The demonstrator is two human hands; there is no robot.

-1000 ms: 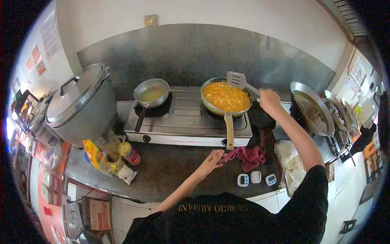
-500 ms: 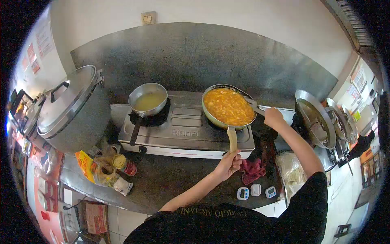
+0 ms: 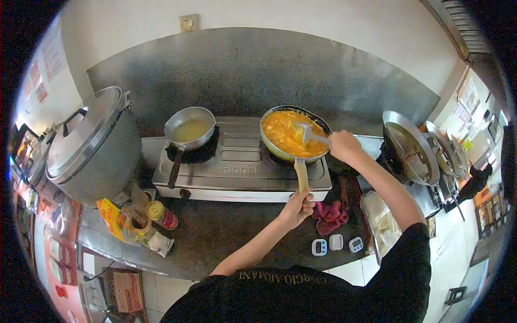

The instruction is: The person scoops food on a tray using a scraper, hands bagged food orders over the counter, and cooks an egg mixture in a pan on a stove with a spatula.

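A frying pan [image 3: 267, 141] full of orange, chunky egg-like food [image 3: 284, 133] sits on the right burner of a two-burner gas stove [image 3: 237, 185]. My left hand [image 3: 295, 210] is wrapped around the end of its pale handle [image 3: 301, 175]. Over the pan's right rim, my right hand [image 3: 346, 147] grips a grey spatula [image 3: 316, 138], whose head dips into the food. On the left burner stands a small saucepan [image 3: 189, 128] with pale yellowish liquid, its dark handle pointing toward me.
A large lidded pot [image 3: 102, 156] stands at the left. Near the front are a yellow packet [image 3: 110, 218], a can [image 3: 161, 214], a red cloth [image 3: 329, 216] and several small timers [image 3: 319, 247]. Bagged food [image 3: 381, 218] and a wok [image 3: 412, 148] lie to the right.
The spatula has moved from the pan's right rim into the middle of the food, my right hand shifting left with it. My left hand stays on the handle. The whole view has shifted slightly.
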